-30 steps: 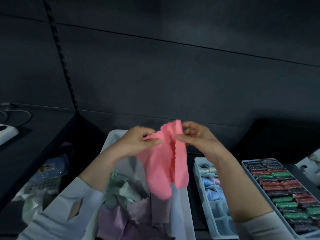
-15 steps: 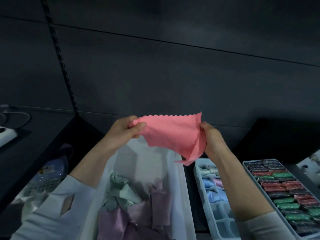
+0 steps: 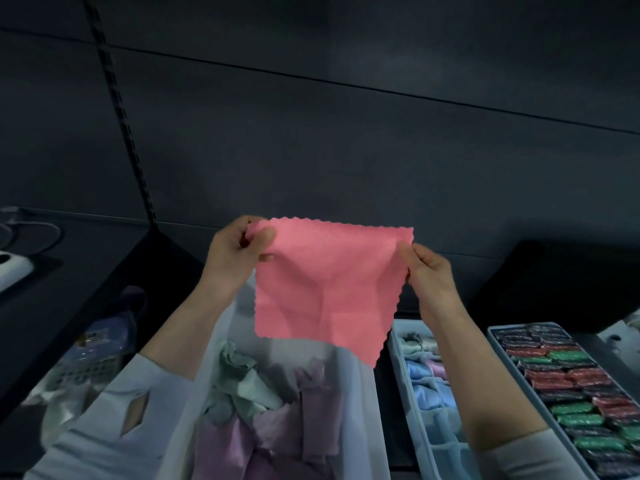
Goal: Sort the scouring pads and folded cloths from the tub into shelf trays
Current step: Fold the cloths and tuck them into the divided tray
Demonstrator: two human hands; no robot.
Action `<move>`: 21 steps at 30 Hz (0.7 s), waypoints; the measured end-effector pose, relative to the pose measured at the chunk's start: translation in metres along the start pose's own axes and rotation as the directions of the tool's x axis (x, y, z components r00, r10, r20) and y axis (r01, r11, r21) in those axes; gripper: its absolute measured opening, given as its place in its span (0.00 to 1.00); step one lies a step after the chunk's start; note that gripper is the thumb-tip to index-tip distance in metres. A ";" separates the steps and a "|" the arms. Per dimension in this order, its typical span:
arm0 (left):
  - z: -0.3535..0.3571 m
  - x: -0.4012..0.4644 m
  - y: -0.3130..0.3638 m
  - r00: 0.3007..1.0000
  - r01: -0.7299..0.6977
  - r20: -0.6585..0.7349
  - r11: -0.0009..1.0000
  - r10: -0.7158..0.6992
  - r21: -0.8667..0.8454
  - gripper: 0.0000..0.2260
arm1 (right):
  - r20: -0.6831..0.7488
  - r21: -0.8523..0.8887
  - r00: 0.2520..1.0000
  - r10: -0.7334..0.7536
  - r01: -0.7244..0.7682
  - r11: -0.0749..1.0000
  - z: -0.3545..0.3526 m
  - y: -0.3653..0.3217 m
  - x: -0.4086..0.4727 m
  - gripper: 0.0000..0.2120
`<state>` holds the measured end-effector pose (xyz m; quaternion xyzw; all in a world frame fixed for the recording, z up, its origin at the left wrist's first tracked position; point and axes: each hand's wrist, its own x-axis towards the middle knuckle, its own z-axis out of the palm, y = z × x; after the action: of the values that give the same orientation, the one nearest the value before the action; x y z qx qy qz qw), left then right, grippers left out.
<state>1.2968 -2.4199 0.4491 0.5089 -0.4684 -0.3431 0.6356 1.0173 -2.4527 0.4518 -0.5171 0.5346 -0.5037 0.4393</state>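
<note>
A pink cloth [image 3: 325, 289] with a zigzag edge hangs spread flat above the white tub [image 3: 360, 403]. My left hand [image 3: 235, 258] pinches its upper left corner and my right hand [image 3: 426, 275] pinches its upper right corner. Inside the tub lie crumpled green and lilac cloths [image 3: 263, 410]. To the right stands a narrow divided tray [image 3: 398, 344] with folded blue, pink and grey cloths. Further right, a wider tray [image 3: 498, 344] is packed with wrapped red, green and dark scouring pads [image 3: 571, 379].
A dark shelf wall with a slotted upright [image 3: 121, 109] rises behind. On the left sit a bag of packaged items [image 3: 86, 358] and a white device with cables [image 3: 10, 268] on a dark ledge. A dark box [image 3: 561, 282] stands behind the pad tray.
The pink cloth was bunched between both hands a second ago. My hands have moved apart and upward, and the cloth now hangs opened out flat.
</note>
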 end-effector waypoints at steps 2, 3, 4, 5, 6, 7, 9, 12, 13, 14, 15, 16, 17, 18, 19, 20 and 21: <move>-0.001 0.001 -0.007 0.998 0.002 -0.058 0.999 0.000 0.042 0.08 | 0.038 0.067 0.997 -0.061 0.058 0.996 -0.002 -0.007 -0.005 0.11; -0.002 0.003 -0.011 0.996 0.014 -0.095 0.997 -0.006 0.080 0.08 | 0.080 0.115 0.994 -0.079 0.070 0.991 -0.003 -0.011 -0.008 0.08; -0.004 0.004 -0.016 0.992 0.022 -0.130 0.993 -0.007 0.117 0.09 | 0.140 0.167 0.986 -0.091 0.067 0.984 -0.004 -0.014 -0.011 0.07; -0.006 0.004 -0.018 0.989 0.029 -0.149 0.987 -0.005 0.159 0.09 | 0.218 0.203 0.971 -0.102 0.057 0.977 -0.007 -0.015 -0.013 0.11; -0.008 0.005 -0.021 0.988 0.032 -0.152 0.979 -0.001 0.200 0.09 | 0.319 0.222 0.941 -0.111 0.040 0.974 -0.010 -0.016 -0.015 0.15; -0.008 0.004 -0.022 0.989 0.030 -0.145 0.966 0.007 0.256 0.09 | 0.439 0.217 0.891 -0.118 0.022 0.976 -0.012 -0.016 -0.019 0.18; -0.005 0.003 -0.019 0.994 -0.006 -0.104 0.956 0.038 0.292 0.11 | 0.660 0.134 0.746 -0.090 0.001 0.991 -0.013 -0.020 -0.027 0.13; 0.012 -0.005 -0.005 0.998 -0.048 0.058 0.985 0.039 0.166 0.15 | 0.741 -0.004 0.669 -0.053 0.084 0.996 0.000 -0.030 -0.037 0.06; 0.019 -0.009 0.000 0.990 -0.069 0.133 0.986 0.049 0.150 0.16 | 0.718 -0.008 0.694 -0.054 0.086 0.996 0.005 -0.031 -0.038 0.06; 0.024 -0.011 0.004 0.977 -0.090 0.204 0.986 0.059 0.144 0.17 | 0.681 0.008 0.729 -0.063 0.080 0.997 0.012 -0.033 -0.039 0.05; 0.027 -0.014 0.010 0.961 -0.107 0.268 0.985 0.067 0.136 0.17 | 0.643 0.033 0.760 -0.090 0.090 0.995 0.017 -0.035 -0.039 0.04; 0.030 -0.016 0.015 0.942 -0.117 0.327 0.987 0.076 0.109 0.17 | 0.601 0.056 0.790 -0.117 0.105 0.993 0.023 -0.036 -0.039 0.04; 0.033 -0.018 0.020 0.925 -0.121 0.370 0.990 0.083 0.079 0.17 | 0.560 0.076 0.817 -0.139 0.116 0.990 0.027 -0.035 -0.038 0.04; 0.035 -0.020 0.025 0.909 -0.117 0.406 0.992 0.092 0.037 0.15 | 0.525 0.095 0.838 -0.149 0.117 0.989 0.030 -0.036 -0.037 0.04; 0.038 -0.023 0.029 0.897 -0.110 0.432 0.994 0.099 0.000 0.14 | 0.498 0.108 0.853 -0.157 0.119 0.987 0.033 -0.036 -0.036 0.05; 0.041 -0.026 0.032 0.890 -0.104 0.442 0.994 0.110 -0.039 0.13 | 0.477 0.117 0.864 -0.165 0.123 0.985 0.036 -0.036 -0.035 0.06; 0.042 -0.028 0.034 0.890 -0.102 0.439 0.993 0.120 -0.064 0.13 | 0.461 0.127 0.870 -0.175 0.130 0.983 0.038 -0.035 -0.035 0.08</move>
<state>1.2464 -2.4001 0.4771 0.3774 -0.6219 -0.4218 0.5411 1.0612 -2.4199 0.4812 -0.6435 0.3458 -0.4205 0.5380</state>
